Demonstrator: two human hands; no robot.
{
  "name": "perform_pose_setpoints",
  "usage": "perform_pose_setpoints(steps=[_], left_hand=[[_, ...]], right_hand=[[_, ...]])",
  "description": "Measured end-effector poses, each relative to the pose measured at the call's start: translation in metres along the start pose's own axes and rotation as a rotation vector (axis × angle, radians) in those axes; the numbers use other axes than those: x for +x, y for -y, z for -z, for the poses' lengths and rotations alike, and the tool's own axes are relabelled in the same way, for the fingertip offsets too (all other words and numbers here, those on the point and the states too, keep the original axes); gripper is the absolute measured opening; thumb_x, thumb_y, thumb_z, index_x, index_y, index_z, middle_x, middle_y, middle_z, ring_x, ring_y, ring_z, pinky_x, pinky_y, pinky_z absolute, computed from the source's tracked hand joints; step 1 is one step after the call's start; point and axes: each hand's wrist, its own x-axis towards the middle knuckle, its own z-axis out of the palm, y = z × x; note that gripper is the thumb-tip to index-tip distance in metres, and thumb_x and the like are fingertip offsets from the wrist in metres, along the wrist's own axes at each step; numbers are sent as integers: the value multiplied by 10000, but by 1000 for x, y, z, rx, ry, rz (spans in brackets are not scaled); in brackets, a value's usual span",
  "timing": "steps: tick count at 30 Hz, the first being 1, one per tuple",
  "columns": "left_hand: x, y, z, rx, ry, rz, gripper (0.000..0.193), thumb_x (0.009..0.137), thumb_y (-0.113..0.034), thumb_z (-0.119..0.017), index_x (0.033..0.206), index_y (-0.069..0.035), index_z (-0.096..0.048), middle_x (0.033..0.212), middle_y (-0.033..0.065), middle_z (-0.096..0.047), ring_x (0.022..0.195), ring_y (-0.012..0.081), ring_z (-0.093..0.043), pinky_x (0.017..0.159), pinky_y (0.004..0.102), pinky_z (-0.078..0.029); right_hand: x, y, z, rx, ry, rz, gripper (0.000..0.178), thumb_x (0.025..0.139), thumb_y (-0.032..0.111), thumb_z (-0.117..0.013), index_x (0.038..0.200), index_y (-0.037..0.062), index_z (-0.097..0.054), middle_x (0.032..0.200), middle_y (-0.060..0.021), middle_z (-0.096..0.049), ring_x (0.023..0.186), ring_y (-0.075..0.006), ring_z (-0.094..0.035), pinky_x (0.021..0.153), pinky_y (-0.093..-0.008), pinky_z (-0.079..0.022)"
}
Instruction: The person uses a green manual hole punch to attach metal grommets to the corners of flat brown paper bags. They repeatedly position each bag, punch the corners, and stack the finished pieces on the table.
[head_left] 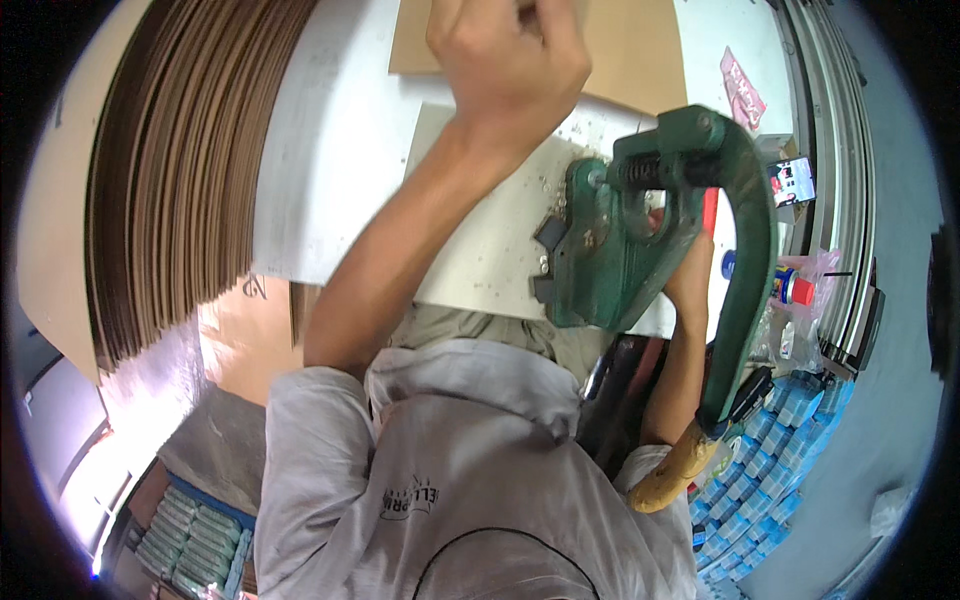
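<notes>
My left hand is raised over a brown cardboard sheet at the far side of the white table. Its fingers curl inward and run partly out of the top of the picture; whatever they hold is hidden. A green hand-lever press stands at the table's near edge, its curved lever ending in a yellow wrapped handle. Behind the press body is my right hand, close to a red thing. The press covers its fingers. Small metal bits lie around the press.
A tall stack of cardboard sheets stands on the left. At the right are a pink packet, a phone-like screen, a blue can with a red cap and clear plastic bags. Blue packs are piled low at the right.
</notes>
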Motion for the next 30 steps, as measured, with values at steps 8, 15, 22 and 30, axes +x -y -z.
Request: perform_pose_setpoints(steps=[8, 15, 22, 30], left_hand=[[-53, 28, -4, -528, 322, 954, 220, 937, -108, -771, 999, 76, -668, 1030, 161, -679, 780, 187, -726, 681, 282, -597], [-46, 27, -2, -532, 164, 1104, 260, 979, -182, -742, 1022, 70, -692, 965, 141, -723, 854, 221, -724, 805, 371, -642], [8, -17, -7, -5, 366, 45, 201, 882, -110, -742, 751, 28, -680, 670, 194, -616, 603, 356, -595, 586, 437, -461], [88, -67, 83, 12, 396, -253, 71, 854, 21, -738, 924, 22, -751, 786, 155, -674, 650, 259, -656, 561, 358, -502]], right_hand=[[6, 5, -4, 16, 4, -111, 259, 889, 88, -747, 1110, -37, -694, 927, -181, -744, 890, -222, -730, 803, -383, -548], [4, -6, -9, 256, 61, -146, 315, 877, 55, -746, 1174, -24, -676, 1032, -119, -745, 967, -203, -699, 873, -362, -533], [-4, -34, -22, 230, -107, -62, 276, 955, 67, -700, 1217, -16, -668, 1178, -104, -684, 1087, -177, -649, 889, -331, -523], [-7, 9, -9, 419, -163, -84, 137, 880, 60, -685, 988, -23, -700, 845, -58, -666, 801, -141, -621, 693, -304, -483]])
